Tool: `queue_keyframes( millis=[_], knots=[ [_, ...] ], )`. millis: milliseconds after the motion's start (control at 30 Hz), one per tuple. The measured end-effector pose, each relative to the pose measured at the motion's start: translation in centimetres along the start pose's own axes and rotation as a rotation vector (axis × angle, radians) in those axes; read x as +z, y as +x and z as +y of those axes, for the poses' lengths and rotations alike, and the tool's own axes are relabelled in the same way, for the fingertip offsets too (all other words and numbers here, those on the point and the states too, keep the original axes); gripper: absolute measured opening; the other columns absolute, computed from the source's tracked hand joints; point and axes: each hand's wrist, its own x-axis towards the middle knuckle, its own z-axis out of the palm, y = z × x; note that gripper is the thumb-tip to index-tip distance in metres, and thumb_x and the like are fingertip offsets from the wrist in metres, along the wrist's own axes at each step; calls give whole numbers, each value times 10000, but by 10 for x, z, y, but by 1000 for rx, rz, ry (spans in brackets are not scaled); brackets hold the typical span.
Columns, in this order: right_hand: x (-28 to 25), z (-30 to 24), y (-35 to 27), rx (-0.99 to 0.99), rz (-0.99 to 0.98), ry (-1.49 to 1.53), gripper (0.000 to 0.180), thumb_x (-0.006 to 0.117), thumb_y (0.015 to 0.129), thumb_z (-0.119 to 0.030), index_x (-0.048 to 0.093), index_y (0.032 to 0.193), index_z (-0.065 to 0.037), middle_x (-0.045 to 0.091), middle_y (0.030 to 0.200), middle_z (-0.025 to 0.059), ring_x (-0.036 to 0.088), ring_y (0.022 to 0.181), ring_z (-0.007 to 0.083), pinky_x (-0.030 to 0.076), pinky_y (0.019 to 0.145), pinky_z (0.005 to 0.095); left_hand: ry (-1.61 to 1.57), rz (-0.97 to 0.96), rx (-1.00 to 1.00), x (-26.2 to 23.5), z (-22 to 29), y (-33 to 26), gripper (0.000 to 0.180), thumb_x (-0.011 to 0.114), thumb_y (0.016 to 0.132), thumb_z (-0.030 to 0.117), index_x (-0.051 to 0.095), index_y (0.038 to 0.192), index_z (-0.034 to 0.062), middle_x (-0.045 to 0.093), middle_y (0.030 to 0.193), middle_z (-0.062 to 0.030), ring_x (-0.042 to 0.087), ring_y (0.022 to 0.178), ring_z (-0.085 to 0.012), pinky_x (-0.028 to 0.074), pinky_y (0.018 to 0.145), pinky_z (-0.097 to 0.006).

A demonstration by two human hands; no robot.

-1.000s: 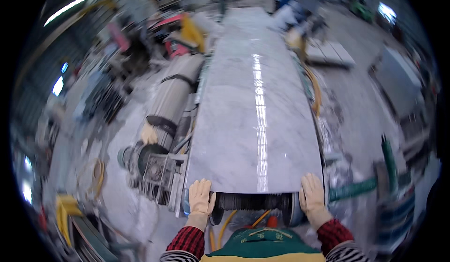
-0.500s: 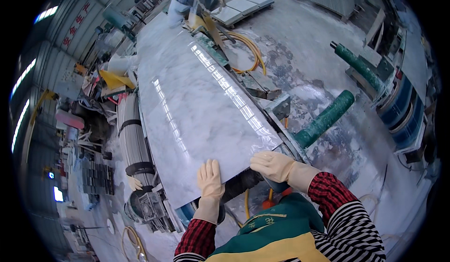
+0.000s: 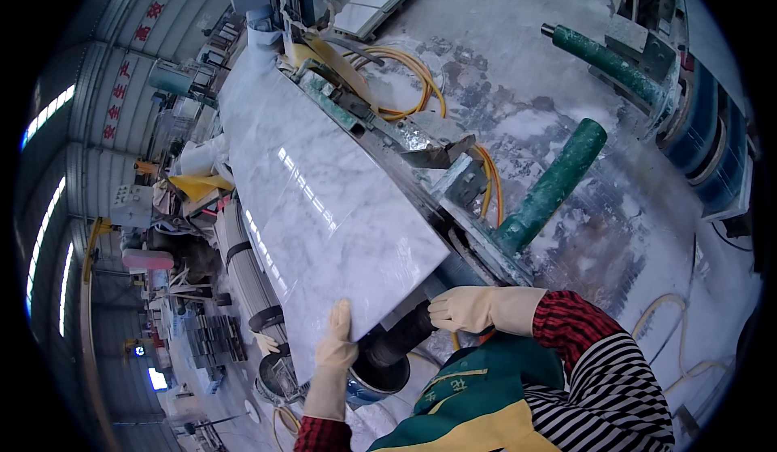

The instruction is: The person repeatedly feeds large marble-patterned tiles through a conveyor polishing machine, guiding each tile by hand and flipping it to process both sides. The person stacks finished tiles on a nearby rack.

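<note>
Left hand (image 3: 336, 343), gloved, lay flat with fingers extended on marble slab (image 3: 324, 209) at its near edge; right hand (image 3: 461, 308) curled loosely beside near corner, above black roller (image 3: 396, 339)

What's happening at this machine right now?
A person in cream gloves stands at the near end of a long polished grey-white marble slab lying on a roller line. The left hand rests flat on the slab's near edge. The right hand is by its near corner, over the black end roller. Green rollers stand alongside.
</note>
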Motion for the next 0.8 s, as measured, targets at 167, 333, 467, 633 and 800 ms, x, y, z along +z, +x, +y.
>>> queue_keyframes(
  millis=[167, 333, 467, 633, 800],
  knots=[
    [-1, -3, 1, 37, -54, 37, 173, 601, 765, -204, 558, 821, -45, 607, 863, 96, 598, 913, 291, 500, 874, 381, -614, -96, -188, -52, -14, 3, 616, 667, 979, 149, 456, 1556, 106, 511, 1546, -191, 471, 1441, -268, 332, 1208, -330],
    [-5, -6, -2, 37, 10, 6, 179, 573, 795, -206, 594, 844, -35, 624, 884, 96, 603, 928, 277, 507, 881, 372, -1000, -232, -85, -94, 21, 20, 690, 675, 936, 67, 442, 1576, 174, 602, 1441, -211, 629, 1273, -316, 452, 1092, -347],
    [0, -6, -5, 42, 10, -3, 183, 567, 800, -203, 609, 843, -30, 636, 898, 96, 609, 933, 270, 513, 876, 360, -841, -255, -97, -99, 24, 21, 872, 697, 814, -2, 364, 1606, 148, 568, 1453, -269, 596, 1312, -393, 475, 1093, -380],
    [2, -6, -6, 34, 60, -2, 178, 569, 802, -206, 601, 831, -33, 629, 888, 90, 606, 919, 267, 512, 868, 357, -8, -187, 198, -109, 17, 20, 899, 718, 792, 6, 335, 1603, 82, 539, 1472, -294, 558, 1357, -401, 462, 1127, -391],
    [-3, -8, -7, 55, 15, 40, 191, 569, 787, -209, 605, 853, -33, 626, 896, 92, 602, 911, 268, 509, 879, 353, 106, -161, 183, -108, 2, 14, 937, 759, 744, -6, 354, 1587, 47, 565, 1432, -311, 573, 1335, -420, 439, 1142, -399]
  ],
)
